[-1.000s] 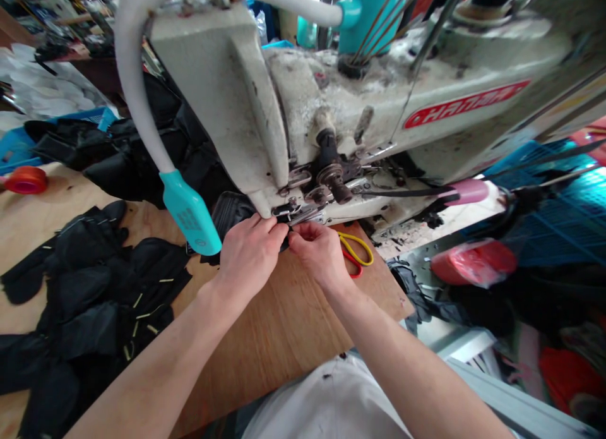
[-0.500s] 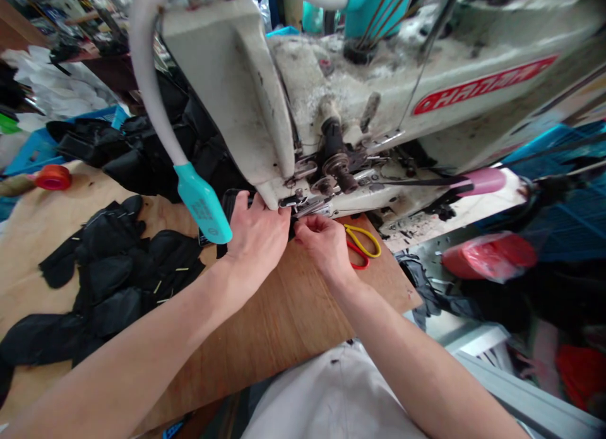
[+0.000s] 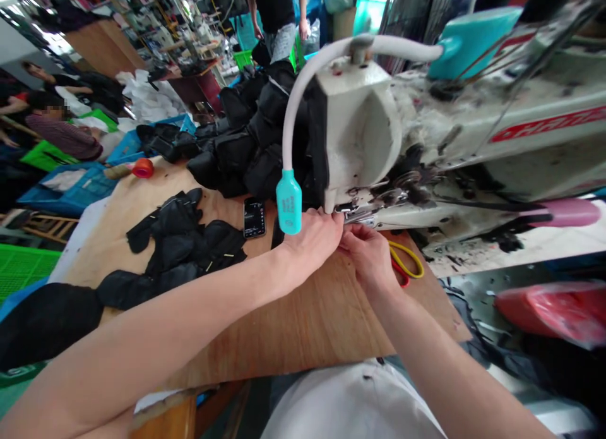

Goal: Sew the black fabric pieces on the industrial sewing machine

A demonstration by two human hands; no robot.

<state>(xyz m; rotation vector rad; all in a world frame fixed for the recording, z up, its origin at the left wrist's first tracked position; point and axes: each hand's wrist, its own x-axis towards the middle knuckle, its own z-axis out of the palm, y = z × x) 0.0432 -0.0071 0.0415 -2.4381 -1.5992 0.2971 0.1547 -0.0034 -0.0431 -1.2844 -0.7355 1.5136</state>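
off-white sewing machine (image 3: 360, 136) stands by palm-down left hand (image 3: 313, 242) and finger-bunched right hand (image 3: 372, 252); what they pinch, i cannot tell.

Just beyond the left hand (image 3: 315, 243) and right hand (image 3: 372, 256) stands the white metal sewing machine (image 3: 355, 142), its arm stretching off to their right. The turquoise flat lamp head (image 3: 289, 202) hangs by the left hand. On the brown wooden tabletop (image 3: 326, 319), left of the hands, lie a black rectangular phone (image 3: 254, 218) and, farther left, flat black fabric pieces (image 3: 177, 227). Yellow-and-red looped handles (image 3: 418, 260) lie just right of the right hand. A black fabric heap (image 3: 255, 136) sits behind the left hand.
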